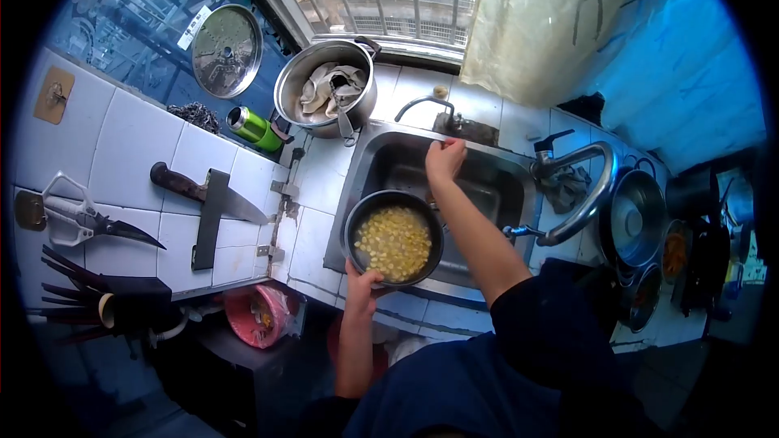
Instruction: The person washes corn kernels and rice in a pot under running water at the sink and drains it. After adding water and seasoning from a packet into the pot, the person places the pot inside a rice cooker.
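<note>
A dark round pot (pixel 436 255) holds many small pale-yellow pieces, like kernels or beans, in cloudy water. It sits over the near left part of the steel sink (pixel 350 182), roughly level. My left hand (pixel 362 286) grips its near rim, thumb on top. Reaching across the basin, my right hand (pixel 444 162) is by the sink's far edge with its fingers curled together. A small reddish spot shows at the fingertips, but what they hold, if anything, is hidden. A curved metal tap (pixel 596 195) arches in from the right of the sink.
A steel pot (pixel 363 97) with cloths and a utensil stands behind left. On the left wall hang a knife (pixel 243 206) and kitchen shears (pixel 81 217). A green bottle (pixel 256 130) and steel lid (pixel 227 49) are by the window. Metal pans (pixel 634 219) stand right.
</note>
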`<state>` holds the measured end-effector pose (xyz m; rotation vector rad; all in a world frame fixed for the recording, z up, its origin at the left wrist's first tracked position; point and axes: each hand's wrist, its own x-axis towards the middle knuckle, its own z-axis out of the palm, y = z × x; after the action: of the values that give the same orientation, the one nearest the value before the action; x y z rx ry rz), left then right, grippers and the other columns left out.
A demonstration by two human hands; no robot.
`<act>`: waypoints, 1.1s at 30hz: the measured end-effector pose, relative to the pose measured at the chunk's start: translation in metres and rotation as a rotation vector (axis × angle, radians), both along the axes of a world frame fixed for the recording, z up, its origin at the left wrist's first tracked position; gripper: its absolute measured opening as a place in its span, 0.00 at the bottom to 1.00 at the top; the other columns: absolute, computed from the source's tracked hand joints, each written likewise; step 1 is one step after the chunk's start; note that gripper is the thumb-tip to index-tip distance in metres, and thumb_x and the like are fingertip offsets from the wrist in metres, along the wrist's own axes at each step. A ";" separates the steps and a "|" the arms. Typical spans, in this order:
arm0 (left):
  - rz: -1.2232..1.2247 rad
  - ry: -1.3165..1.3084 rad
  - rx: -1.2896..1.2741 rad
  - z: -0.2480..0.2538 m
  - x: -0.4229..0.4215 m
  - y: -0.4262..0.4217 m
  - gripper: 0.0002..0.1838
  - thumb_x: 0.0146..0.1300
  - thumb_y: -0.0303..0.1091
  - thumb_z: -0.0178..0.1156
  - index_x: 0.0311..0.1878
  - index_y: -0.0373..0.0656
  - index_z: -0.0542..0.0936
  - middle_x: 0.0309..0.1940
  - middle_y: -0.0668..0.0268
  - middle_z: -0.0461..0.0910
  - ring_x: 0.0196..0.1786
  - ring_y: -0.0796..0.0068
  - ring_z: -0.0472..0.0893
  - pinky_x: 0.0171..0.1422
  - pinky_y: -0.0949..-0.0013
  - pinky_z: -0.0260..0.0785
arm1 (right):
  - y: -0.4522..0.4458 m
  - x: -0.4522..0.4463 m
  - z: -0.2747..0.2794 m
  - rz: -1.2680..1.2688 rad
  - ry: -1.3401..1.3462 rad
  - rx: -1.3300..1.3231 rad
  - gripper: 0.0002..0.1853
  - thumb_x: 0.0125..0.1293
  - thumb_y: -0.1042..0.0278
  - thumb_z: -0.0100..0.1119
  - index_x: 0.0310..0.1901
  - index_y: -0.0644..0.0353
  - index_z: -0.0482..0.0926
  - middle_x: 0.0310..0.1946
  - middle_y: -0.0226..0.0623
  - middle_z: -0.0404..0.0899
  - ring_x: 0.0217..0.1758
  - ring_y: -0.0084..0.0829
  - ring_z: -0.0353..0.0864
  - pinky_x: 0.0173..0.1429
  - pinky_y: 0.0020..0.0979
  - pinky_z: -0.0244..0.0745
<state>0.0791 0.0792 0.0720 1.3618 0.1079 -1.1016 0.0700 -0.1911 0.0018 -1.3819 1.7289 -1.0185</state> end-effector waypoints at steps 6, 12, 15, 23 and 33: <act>-0.073 -0.010 0.120 0.000 -0.005 0.001 0.32 0.39 0.22 0.50 0.54 0.46 0.59 0.45 0.54 0.67 0.42 0.54 0.75 0.33 0.39 0.74 | 0.067 -0.087 -0.031 0.313 -0.101 0.189 0.12 0.58 0.62 0.55 0.27 0.64 0.76 0.21 0.35 0.74 0.25 0.28 0.73 0.32 0.31 0.69; -0.208 -0.019 0.223 0.005 -0.012 -0.005 0.32 0.40 0.22 0.51 0.54 0.46 0.58 0.45 0.54 0.67 0.42 0.51 0.75 0.33 0.38 0.73 | 0.091 -0.140 -0.078 0.590 -0.150 0.349 0.12 0.61 0.61 0.53 0.30 0.62 0.78 0.20 0.31 0.74 0.21 0.21 0.71 0.26 0.26 0.67; -0.261 -0.042 0.216 0.012 -0.019 -0.011 0.30 0.40 0.23 0.52 0.52 0.44 0.58 0.44 0.53 0.68 0.39 0.52 0.76 0.33 0.37 0.73 | 0.094 -0.146 -0.079 0.497 -0.426 0.575 0.12 0.63 0.61 0.48 0.35 0.60 0.77 0.25 0.30 0.76 0.26 0.20 0.73 0.29 0.25 0.68; -0.395 -0.091 0.215 0.031 -0.040 -0.031 0.28 0.40 0.24 0.53 0.49 0.42 0.59 0.40 0.53 0.71 0.32 0.55 0.79 0.30 0.42 0.75 | 0.093 -0.149 -0.092 0.407 -0.514 0.670 0.15 0.65 0.54 0.44 0.37 0.53 0.77 0.25 0.27 0.74 0.26 0.22 0.71 0.28 0.26 0.64; -0.389 -0.271 0.271 -0.005 -0.040 -0.037 0.32 0.39 0.26 0.55 0.51 0.42 0.56 0.42 0.52 0.69 0.36 0.54 0.78 0.28 0.50 0.77 | 0.088 -0.156 -0.110 0.369 -0.378 0.673 0.18 0.64 0.45 0.45 0.32 0.51 0.72 0.23 0.26 0.71 0.24 0.23 0.70 0.25 0.27 0.61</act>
<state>0.0390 0.0418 0.0671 1.8147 -0.2225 -1.2407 -0.0864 -0.1028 -0.1086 -0.9398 1.2919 -0.3940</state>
